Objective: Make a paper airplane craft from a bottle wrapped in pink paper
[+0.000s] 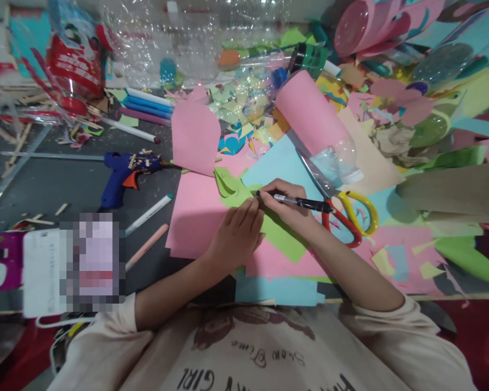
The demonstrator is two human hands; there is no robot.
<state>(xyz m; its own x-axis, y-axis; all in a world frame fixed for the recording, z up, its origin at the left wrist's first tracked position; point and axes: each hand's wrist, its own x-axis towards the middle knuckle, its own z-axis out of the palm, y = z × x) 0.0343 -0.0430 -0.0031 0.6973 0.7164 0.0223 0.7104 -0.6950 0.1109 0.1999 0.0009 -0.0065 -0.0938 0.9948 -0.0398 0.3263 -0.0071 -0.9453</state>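
Note:
My right hand grips a black pen, its tip down at the green paper. Flat on the same paper lies my left hand, fingers stretched out close to the pen tip. A green leaf-shaped piece curls up just beyond the left fingers. Beneath are pink sheets and a light blue sheet. Scissors with red and yellow handles rest beside my right wrist. A plastic bottle wrapped in pink paper lies behind them.
A blue glue gun lies at left, its tip near a pink cutout. Markers lie nearer me. A phone-like item is blurred out. Clear bottles and paper scraps crowd the back; a brown paper roll is at right.

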